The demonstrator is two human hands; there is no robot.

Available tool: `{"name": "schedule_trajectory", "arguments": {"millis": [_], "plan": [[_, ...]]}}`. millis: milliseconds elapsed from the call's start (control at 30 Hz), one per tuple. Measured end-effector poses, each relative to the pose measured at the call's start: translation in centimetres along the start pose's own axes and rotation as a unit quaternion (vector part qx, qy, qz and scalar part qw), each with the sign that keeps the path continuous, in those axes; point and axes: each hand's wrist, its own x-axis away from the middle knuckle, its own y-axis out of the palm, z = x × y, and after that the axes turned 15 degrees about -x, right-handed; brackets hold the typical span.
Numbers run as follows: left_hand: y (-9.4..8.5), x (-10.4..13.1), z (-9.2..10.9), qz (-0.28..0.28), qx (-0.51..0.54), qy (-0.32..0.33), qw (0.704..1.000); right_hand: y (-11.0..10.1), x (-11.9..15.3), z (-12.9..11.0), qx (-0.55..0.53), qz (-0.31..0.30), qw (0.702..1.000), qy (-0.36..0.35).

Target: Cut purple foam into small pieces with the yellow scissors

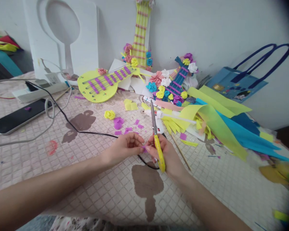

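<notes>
A small piece of purple paper (144, 148) is pinched between the fingertips of both hands, over the middle of the table. My left hand (127, 147) grips its left side, thumb and fingers together. My right hand (167, 152) pinches the other side and also keeps hold of yellow-handled scissors (160, 155), whose blades point away from me. Just beyond the hands lie loose purple paper pieces (118, 122) and a yellow paper flower (109, 115). A thin wooden stick (180, 152) rests to the right of my right hand.
A yellow paper guitar (98, 93) lies behind, with flower-decorated instruments nearby. Yellow and blue paper sheets (240, 131) spread at right before a blue bag (236, 83). At left are a phone (21, 116), a power strip (40, 91) and a black cable (96, 133) running under the hands.
</notes>
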Motion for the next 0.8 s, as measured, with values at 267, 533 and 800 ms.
{"name": "schedule_trajectory", "arguments": {"millis": [267,533,800], "plan": [[0.23,-0.17,-0.32,0.033,-0.084,0.045,0.995,0.23,0.07,0.41,0.052,-0.012,0.995,-0.083],[0.11,-0.06,-0.28,0.037,-0.103,0.056,0.992,0.59,0.25,0.66,0.055,-0.011,0.992,-0.118],[0.11,-0.02,-0.38,-0.032,0.003,0.002,0.999,0.48,0.14,-0.10,0.027,0.026,0.996,-0.085]]}}
